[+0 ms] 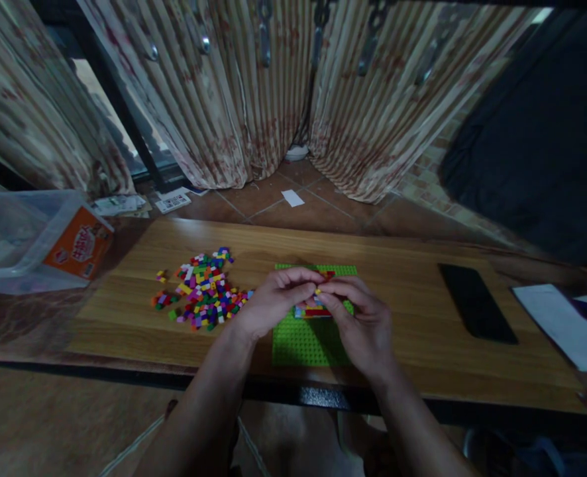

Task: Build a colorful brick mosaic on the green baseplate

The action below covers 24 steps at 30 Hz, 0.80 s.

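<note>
Over the far half of a green baseplate [306, 344], my two hands meet with their fingertips close together. Between them shows a small yellow brick [318, 291]. My left hand [278, 301] comes in from the left, thumb and forefinger closed at the brick. From the right, my right hand [363, 315] pinches at the same spot. Just below the fingers sits a low structure of coloured bricks [316, 311] in red, yellow and blue on the baseplate. My hands hide part of it.
A pile of loose coloured bricks [207, 291] lies on the wooden table [413, 331] to the left. A black phone-like slab [477, 303] rests at the right, near white paper [566, 321]. A clear plastic bin [25, 232] stands beyond the left end. Curtains [224, 99] hang behind.
</note>
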Each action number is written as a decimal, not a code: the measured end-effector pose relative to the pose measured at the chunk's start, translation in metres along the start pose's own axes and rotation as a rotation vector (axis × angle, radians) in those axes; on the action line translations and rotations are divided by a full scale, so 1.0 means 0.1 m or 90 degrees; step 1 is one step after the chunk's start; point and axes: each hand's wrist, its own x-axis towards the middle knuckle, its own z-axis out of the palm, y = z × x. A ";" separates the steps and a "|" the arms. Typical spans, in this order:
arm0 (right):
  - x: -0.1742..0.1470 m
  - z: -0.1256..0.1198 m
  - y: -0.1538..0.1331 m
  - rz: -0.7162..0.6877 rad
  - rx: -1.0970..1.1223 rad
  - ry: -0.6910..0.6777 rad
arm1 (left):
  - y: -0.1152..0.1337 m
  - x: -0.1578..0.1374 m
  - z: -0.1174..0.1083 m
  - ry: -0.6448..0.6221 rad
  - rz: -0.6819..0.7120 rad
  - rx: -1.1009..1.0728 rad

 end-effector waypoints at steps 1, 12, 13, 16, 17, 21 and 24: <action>0.00 0.00 0.00 0.005 0.018 0.009 | 0.00 -0.01 0.00 -0.006 -0.004 -0.008; 0.00 -0.03 0.02 -0.038 -0.070 0.002 | 0.01 -0.01 0.01 0.008 -0.023 -0.037; 0.00 -0.04 0.02 -0.042 -0.080 0.001 | 0.01 -0.01 0.01 0.011 -0.025 -0.032; 0.02 -0.06 0.04 -0.038 -0.087 0.001 | -0.01 0.00 0.01 0.018 -0.034 -0.002; 0.03 -0.08 0.05 -0.030 -0.082 0.005 | -0.01 0.01 0.01 0.021 -0.036 0.012; 0.07 -0.18 0.16 0.035 -0.069 0.039 | 0.02 0.02 -0.02 0.084 -0.032 0.056; 0.08 -0.24 0.26 0.084 -0.055 0.051 | 0.05 0.04 -0.06 0.166 -0.016 0.055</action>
